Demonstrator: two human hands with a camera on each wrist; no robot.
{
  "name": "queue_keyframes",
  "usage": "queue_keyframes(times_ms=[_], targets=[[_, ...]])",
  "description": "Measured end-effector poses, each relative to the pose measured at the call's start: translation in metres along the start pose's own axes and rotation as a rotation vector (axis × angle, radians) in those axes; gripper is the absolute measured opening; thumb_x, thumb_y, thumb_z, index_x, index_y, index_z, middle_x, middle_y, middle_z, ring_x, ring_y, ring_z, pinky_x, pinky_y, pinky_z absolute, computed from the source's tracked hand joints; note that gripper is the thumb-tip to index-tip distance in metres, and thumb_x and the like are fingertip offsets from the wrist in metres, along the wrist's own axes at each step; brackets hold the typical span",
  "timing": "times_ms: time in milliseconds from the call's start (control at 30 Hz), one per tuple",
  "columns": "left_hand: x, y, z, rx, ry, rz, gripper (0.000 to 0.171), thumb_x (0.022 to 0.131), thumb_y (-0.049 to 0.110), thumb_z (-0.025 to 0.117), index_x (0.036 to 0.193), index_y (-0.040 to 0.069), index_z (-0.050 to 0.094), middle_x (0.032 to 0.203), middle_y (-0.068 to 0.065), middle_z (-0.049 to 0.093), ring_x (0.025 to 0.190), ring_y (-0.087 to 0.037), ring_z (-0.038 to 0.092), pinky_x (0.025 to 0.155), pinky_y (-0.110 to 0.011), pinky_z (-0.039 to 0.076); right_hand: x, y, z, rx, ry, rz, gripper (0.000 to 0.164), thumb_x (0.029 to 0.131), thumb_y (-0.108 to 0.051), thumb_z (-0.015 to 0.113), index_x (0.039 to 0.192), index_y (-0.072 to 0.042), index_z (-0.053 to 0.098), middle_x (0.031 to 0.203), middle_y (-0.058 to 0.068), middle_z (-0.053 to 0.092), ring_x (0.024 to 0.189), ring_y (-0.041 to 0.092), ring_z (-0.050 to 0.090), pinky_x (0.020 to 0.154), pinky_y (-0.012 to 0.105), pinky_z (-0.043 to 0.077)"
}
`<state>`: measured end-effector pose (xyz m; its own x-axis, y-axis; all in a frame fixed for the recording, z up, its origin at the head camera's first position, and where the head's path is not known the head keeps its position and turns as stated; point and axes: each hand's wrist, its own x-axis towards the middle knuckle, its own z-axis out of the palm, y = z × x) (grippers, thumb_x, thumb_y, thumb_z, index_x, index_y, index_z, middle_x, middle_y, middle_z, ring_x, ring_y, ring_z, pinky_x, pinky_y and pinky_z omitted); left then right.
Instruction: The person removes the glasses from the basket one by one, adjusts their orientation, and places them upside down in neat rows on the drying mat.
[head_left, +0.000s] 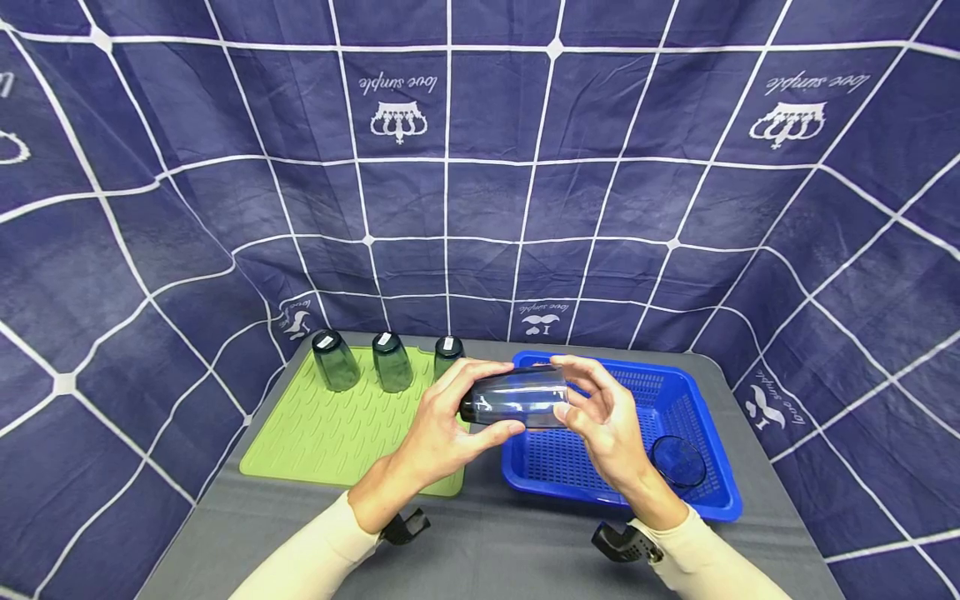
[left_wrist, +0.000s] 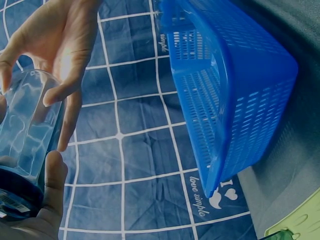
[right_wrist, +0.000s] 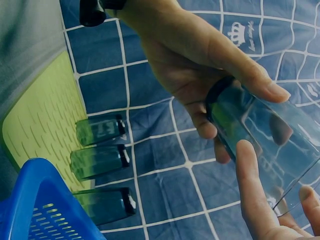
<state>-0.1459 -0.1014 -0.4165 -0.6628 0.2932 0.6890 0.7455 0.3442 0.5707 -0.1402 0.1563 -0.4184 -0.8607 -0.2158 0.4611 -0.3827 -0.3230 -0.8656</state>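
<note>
Both hands were clamped on one glass [head_left: 517, 396], held up on its side, base toward the left, mouth toward the right, in the air over the left end of the basket. Left hand [head_left: 442, 421]: thumb on the near face, fingers curled round the far face, at the thick dark base. Right hand [head_left: 611, 425]: thumb and fingers pinched round the mouth end; couldn't tell whether any fingertip sat inside the rim. Glass was smooth, clear smoky blue, faceted sides, thin wall at the mouth, shiny streaks along it. Pale sticker showed on its base in the left wrist view. Basket [head_left: 555, 492]: blue plastic, rounded rectangle, smooth thick rim, slotted walls and floor. Another glass [head_left: 678, 462] lay in its near right corner, round outline facing up. Left of the basket, a lime-green mat [head_left: 322, 433], rubbery-looking, patterned with short slanted ridges. Three tinted tapered glasses [head_left: 392, 364] stood mouth down in a row along its far side, white stickers on their bases. All on matte grey cloth [head_left: 487, 542]; creased navy fabric [head_left: 487, 200] with white grid lines hung behind.
</note>
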Motion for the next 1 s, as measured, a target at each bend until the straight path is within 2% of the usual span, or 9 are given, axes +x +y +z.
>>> queue_keyframes(times_ms=[333, 667, 833, 1000], targets=[[-0.001, -0.001, 0.001, -0.024, 0.038, 0.008, 0.075, 0.082, 0.023, 0.109, 0.147, 0.017, 0.072, 0.139, 0.0, 0.079, 0.123, -0.019, 0.078, 0.098, -0.029, 0.066, -0.002, 0.0, -0.004, 0.103, -0.093, 0.051, 0.058, 0.102, 0.013, 0.056, 0.157, -0.005, 0.06, 0.147, 0.006, 0.073, 0.124, 0.021, 0.083, 0.095, 0.044, 0.073], [0.002, -0.002, -0.001, -0.041, 0.069, 0.043, 0.072, 0.079, 0.02, 0.111, 0.14, 0.016, 0.074, 0.137, -0.002, 0.08, 0.128, -0.022, 0.078, 0.113, -0.024, 0.059, -0.003, 0.0, -0.01, 0.092, -0.158, 0.061, 0.057, 0.106, 0.012, 0.054, 0.16, -0.006, 0.055, 0.157, 0.004, 0.068, 0.126, 0.015, 0.079, 0.1, 0.036, 0.071], [0.004, -0.005, -0.001, -0.07, 0.069, 0.048, 0.072, 0.078, 0.016, 0.111, 0.141, 0.015, 0.075, 0.137, -0.004, 0.081, 0.128, -0.023, 0.078, 0.115, -0.023, 0.058, -0.002, 0.002, -0.014, 0.032, -0.159, 0.069, 0.057, 0.106, 0.011, 0.055, 0.16, -0.006, 0.055, 0.158, 0.002, 0.068, 0.126, 0.015, 0.079, 0.1, 0.035, 0.071], [0.004, -0.008, 0.0, -0.098, 0.055, 0.027, 0.072, 0.078, 0.013, 0.11, 0.141, 0.015, 0.076, 0.139, -0.006, 0.08, 0.13, -0.023, 0.078, 0.114, -0.021, 0.06, -0.003, 0.004, -0.019, -0.114, -0.141, 0.086, 0.057, 0.106, 0.009, 0.062, 0.161, 0.001, 0.054, 0.157, -0.001, 0.069, 0.131, 0.015, 0.079, 0.102, 0.031, 0.07]])
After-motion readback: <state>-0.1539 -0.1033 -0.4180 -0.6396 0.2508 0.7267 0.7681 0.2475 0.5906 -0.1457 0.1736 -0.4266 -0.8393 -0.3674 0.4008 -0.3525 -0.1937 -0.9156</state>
